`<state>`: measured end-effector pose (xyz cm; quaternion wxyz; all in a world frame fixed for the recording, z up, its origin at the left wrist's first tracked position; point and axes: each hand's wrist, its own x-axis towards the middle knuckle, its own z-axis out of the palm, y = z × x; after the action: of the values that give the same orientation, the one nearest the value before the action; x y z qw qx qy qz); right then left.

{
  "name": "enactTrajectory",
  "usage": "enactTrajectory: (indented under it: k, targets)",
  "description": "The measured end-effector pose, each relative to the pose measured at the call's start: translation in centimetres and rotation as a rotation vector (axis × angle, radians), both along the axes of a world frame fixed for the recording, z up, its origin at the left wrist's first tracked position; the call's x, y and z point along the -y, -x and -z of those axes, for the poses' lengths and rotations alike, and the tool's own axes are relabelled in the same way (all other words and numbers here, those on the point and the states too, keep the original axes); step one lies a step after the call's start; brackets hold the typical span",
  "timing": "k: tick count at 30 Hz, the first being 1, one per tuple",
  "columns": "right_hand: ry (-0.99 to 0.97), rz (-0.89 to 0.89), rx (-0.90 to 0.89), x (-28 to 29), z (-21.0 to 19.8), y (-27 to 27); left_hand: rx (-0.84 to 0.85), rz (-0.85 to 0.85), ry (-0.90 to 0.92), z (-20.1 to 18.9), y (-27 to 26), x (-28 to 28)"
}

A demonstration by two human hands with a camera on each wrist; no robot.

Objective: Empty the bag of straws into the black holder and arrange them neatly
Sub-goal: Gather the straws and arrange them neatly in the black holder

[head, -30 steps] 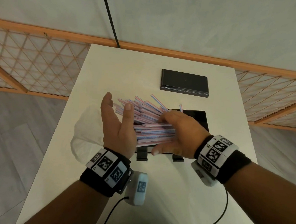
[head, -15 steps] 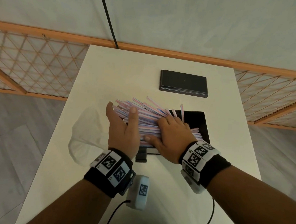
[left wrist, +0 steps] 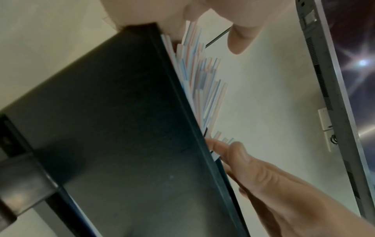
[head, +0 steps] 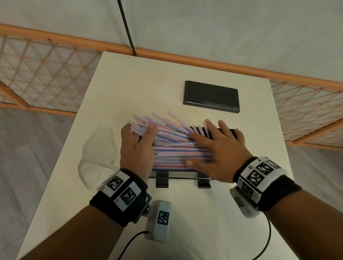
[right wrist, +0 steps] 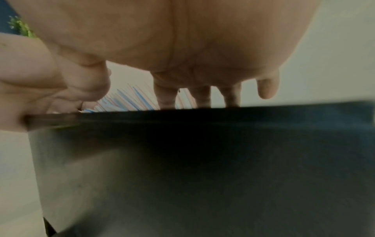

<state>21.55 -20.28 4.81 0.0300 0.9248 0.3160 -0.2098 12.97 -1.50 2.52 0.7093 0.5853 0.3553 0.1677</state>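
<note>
The pile of pink-and-blue striped plastic straws lies across the open black box-shaped holder, now lower and flatter than a second ago, its fanned ends overhanging the holder's left edge. The right hand has spread flat with straight fingers on the pile, while the left hand presses straight fingers against the overhanging ends. Bare white bench lies in front, the crumpled clear plastic bag left, the flat black lid behind; the holder's inside is hidden.
</note>
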Motion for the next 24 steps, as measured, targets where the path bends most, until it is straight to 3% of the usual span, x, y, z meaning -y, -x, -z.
enactTrajectory:
  k: [6, 13, 17, 21, 24]
  targets:
    - [-0.057, -0.043, 0.022, -0.5, -0.2, 0.0, 0.007, 0.008, 0.005, 0.3, 0.1, -0.2]
    - [-0.472, -0.053, 0.055, -0.1, -0.8, 0.9, 0.051, -0.025, 0.021, 0.4, -0.1, -0.5]
    - [-0.612, -0.082, 0.176, 0.5, -1.7, 1.6, 0.049, -0.069, 0.025, -0.4, -0.3, -1.0]
    - [-0.705, -0.149, 0.238, 0.6, -2.6, 2.2, 0.193, -0.150, -0.211, -3.1, 0.6, -1.4]
    - [-0.705, -0.224, 0.249, 0.0, -1.8, 2.1, 0.402, -0.062, -0.375, -6.2, 1.1, -0.9]
